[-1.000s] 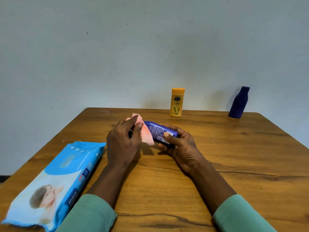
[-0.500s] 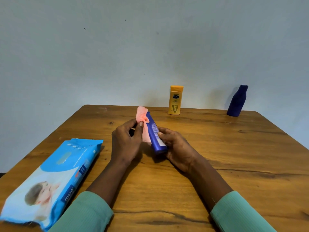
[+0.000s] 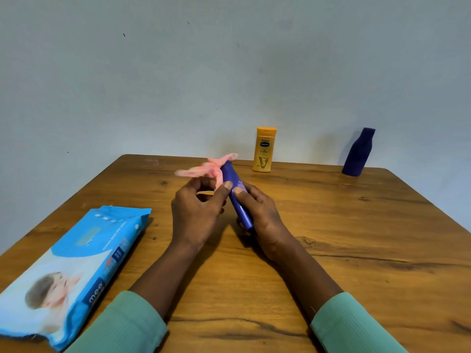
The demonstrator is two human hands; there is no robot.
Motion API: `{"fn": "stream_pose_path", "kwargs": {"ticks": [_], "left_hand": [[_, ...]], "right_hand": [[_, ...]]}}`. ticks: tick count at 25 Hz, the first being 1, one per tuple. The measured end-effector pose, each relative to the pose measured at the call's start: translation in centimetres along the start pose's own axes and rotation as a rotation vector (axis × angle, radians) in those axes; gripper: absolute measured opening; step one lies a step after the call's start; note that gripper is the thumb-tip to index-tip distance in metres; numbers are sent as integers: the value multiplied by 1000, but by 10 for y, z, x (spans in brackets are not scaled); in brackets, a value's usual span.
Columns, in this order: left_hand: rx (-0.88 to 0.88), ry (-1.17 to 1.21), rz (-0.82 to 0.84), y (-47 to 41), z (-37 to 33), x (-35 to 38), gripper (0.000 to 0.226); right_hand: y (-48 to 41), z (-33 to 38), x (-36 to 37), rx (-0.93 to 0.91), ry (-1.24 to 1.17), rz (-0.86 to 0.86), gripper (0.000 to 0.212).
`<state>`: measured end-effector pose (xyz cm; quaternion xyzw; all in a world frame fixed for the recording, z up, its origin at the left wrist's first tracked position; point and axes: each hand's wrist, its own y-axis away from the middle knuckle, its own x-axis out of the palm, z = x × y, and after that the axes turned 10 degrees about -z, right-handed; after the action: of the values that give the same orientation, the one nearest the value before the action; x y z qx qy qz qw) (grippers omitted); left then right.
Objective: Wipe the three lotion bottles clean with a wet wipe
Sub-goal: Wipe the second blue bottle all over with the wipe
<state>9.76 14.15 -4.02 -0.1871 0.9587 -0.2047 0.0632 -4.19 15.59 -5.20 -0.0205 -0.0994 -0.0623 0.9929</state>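
Centre of frame: both hands work on a blue lotion tube (image 3: 236, 194), held tilted w/ its far end toward the upper centre and its near end low, just above the wooden table (image 3: 356, 238).

Right hand (image 3: 265, 220): closed around the tube's lower half from the right side, thumb (image 3: 240, 191) laid across the tube's front, the other fingers curled under/behind it. Firm grip; palm faces left.

Left hand (image 3: 195, 215): partly closed in a pinch. Thumb tip presses the tube's left edge approx mid-length, right next to the right thumb; index & other fingers bend inward w/ a small gap visible inside the curl. It holds a pink wet wipe (image 3: 211, 168), which is bunched against the tube's upper end and streams out to the left & upper right, blurred. How much of the wipe sits inside the fingers: can't tell.

Other bottles, upper right of frame, both upright at the table's far edge near the wall: a yellow Vaseline lotion bottle (image 3: 264, 149) just beyond the tube's tip, and a dark blue bottle (image 3: 358, 152) well apart to the right. Neither is touched.

Lower left of frame: a blue baby wet-wipes pack (image 3: 71, 271) lies flat on the table, near the left forearm but apart from it. Green sleeves (image 3: 122, 324) at the bottom edge.
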Motion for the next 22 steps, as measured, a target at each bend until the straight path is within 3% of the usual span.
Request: {"fn": "stream_pose_path", "kwargs": {"ticks": [4,6,8,11,14,18,20,22], "left_hand": [[-26,119,-51,-11,1,-9,45],[-51,146,-86,-18,6,-11,31],[-101,194,-160,-23,10,-13,14],[-245,364,-260,-32,12,-19,14],[-231,405,-121,-29,13,-20,20],[-99,358,141,-18,13,-13,21],[-182,460,150,-16,8,-11,22],[-302,561,113,-13,5,-9,23]], "right_hand": [[-2,-7,2,-193,308,-89,76],[-1,-7,0,-248,409,-67,76],[1,-6,-1,-242,409,-50,76],[-1,-4,-2,-121,249,-82,68],[2,4,-4,-12,96,-23,45],[4,8,-10,-42,50,143,42],[2,9,-14,-12,67,197,30],[2,9,-19,27,77,206,38]]}}
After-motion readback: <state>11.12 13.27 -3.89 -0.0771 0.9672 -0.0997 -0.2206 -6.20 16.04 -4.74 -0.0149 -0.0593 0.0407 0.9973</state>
